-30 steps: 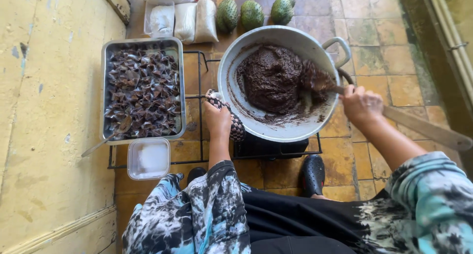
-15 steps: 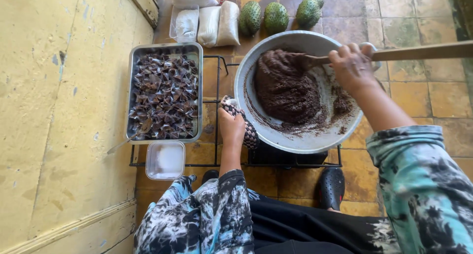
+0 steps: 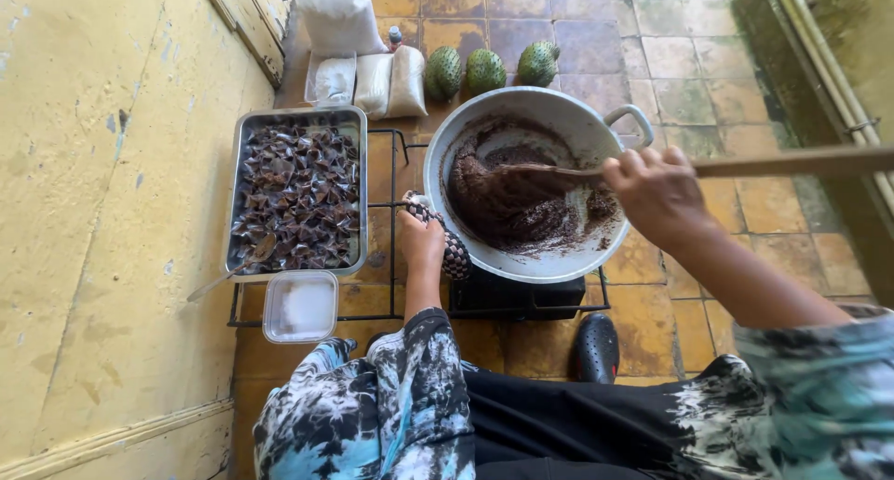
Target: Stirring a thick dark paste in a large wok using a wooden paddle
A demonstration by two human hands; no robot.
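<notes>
A large metal pan [image 3: 559, 112] sits on a black burner frame [image 3: 400, 163] and holds a thick dark brown paste [image 3: 512, 201]. My right hand [image 3: 652, 191] grips a long wooden paddle [image 3: 792, 162] whose blade is sunk in the paste. My left hand [image 3: 421, 240] clutches a patterned cloth [image 3: 449, 247] against the pan's near-left rim.
A metal tray [image 3: 296, 196] of dark wrapped pieces, with a spoon in it, lies left of the pan. A clear plastic tub [image 3: 300, 306] stands below the tray. Three green fruits [image 3: 484, 70] and white bags [image 3: 372, 81] line the far floor. A yellow wall runs along the left.
The paddle has swept across the pan and the paste has been pushed from the left side into the middle. My right hand moved down and right. My left hand stayed on the rim.
</notes>
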